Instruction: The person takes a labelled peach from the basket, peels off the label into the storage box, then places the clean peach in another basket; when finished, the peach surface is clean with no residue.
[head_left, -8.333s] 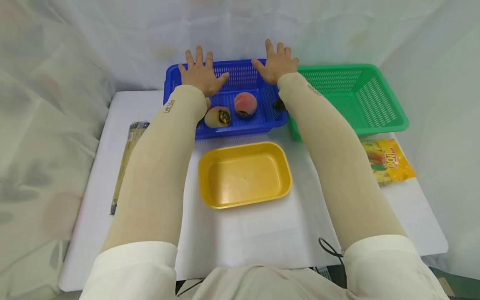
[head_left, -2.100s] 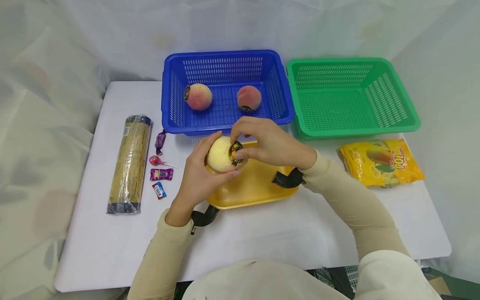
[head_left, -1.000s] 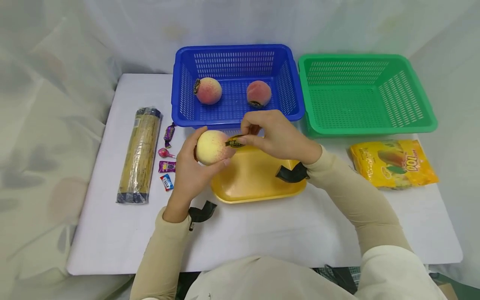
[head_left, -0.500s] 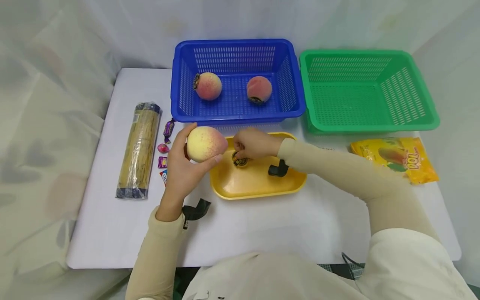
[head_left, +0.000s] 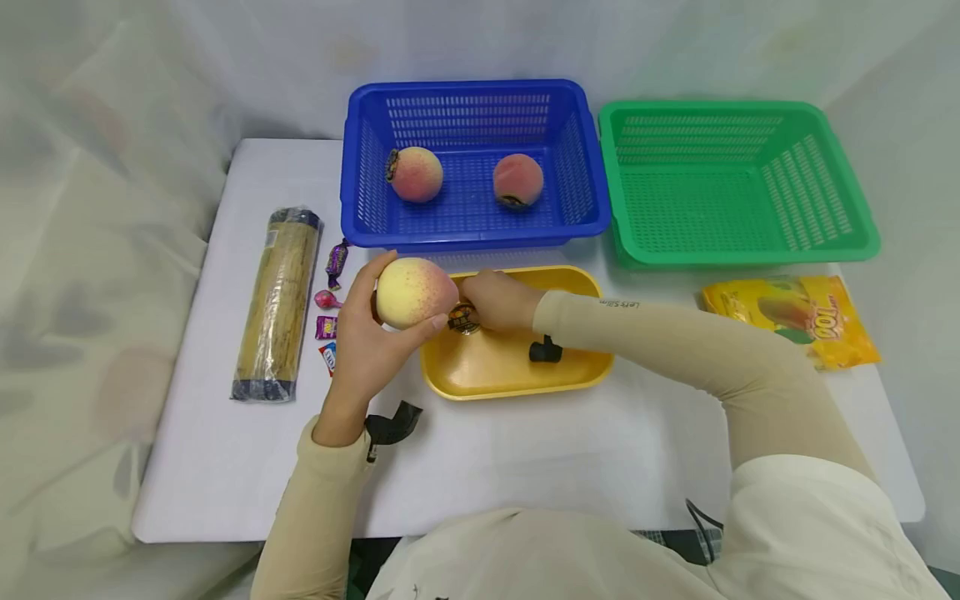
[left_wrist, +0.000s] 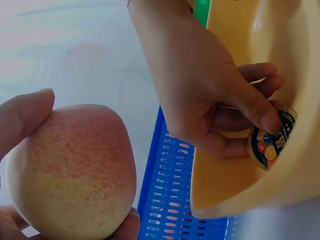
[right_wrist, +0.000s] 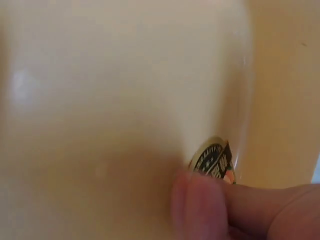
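My left hand (head_left: 367, 342) grips a yellow-and-pink peach (head_left: 412, 292) left of the yellow tray (head_left: 510, 371), thumb and fingers curled round its sides. In the left wrist view the bare, speckled skin of the peach (left_wrist: 75, 175) faces the camera. My right hand (head_left: 498, 300) reaches down inside the tray near its left end. Between its thumb and fingers it pinches a round dark fruit sticker (left_wrist: 270, 145) with printed fruit, right at the tray's inner wall. The right wrist view shows this sticker (right_wrist: 215, 162) partly hidden behind the fingertips.
Behind the tray, a blue basket (head_left: 480, 237) holds two more peaches (head_left: 416, 175). A green basket (head_left: 738, 254) stands beside it. At right lies a yellow mango-print bag (head_left: 787, 321); at left, a wrapped roll (head_left: 277, 304) and several small sweets, among them a purple-wrapped candy (head_left: 337, 264).
Earlier both hands were spread over the blue basket. Since then the peach came out into my left hand, and my right hand peeled off its sticker and lowered it left into the tray.
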